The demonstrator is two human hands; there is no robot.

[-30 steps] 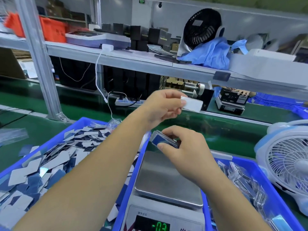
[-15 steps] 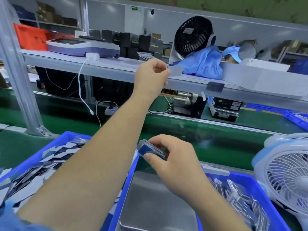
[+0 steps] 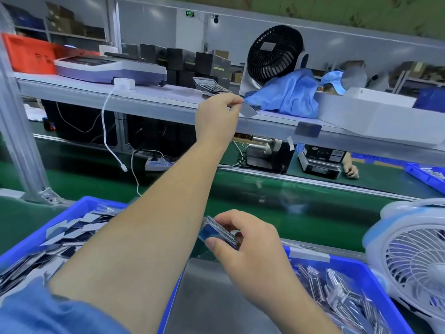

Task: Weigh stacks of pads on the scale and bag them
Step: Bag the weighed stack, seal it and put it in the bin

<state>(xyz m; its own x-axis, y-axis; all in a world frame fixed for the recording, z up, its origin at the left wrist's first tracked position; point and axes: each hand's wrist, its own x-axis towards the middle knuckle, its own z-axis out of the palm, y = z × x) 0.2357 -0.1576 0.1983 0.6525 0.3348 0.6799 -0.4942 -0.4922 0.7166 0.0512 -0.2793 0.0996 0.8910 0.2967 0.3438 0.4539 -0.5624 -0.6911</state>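
Observation:
My left hand (image 3: 216,116) is stretched up to the front edge of the grey shelf (image 3: 144,102) and pinches a single grey pad (image 3: 249,111) between thumb and fingers. My right hand (image 3: 248,247) grips a small stack of blue-and-white pads (image 3: 216,231) above the steel pan of the scale (image 3: 204,300), which shows at the bottom; its display is out of view. A blue bin (image 3: 72,210) at lower left holds several loose pads. Another blue bin (image 3: 370,278) at lower right holds bagged pads.
A white-and-blue desk fan (image 3: 414,259) stands at the right edge. On the shelf sit a black fan (image 3: 274,54), blue cloth (image 3: 289,95), a calculator (image 3: 209,85) and a purple-white device (image 3: 108,68). A green conveyor belt (image 3: 265,201) runs behind the bins. Another person's hand (image 3: 351,170) rests beyond it.
My left hand rose from just above the scale up to the shelf edge with the single pad. My right hand kept its stack above the scale. The view tilted upward.

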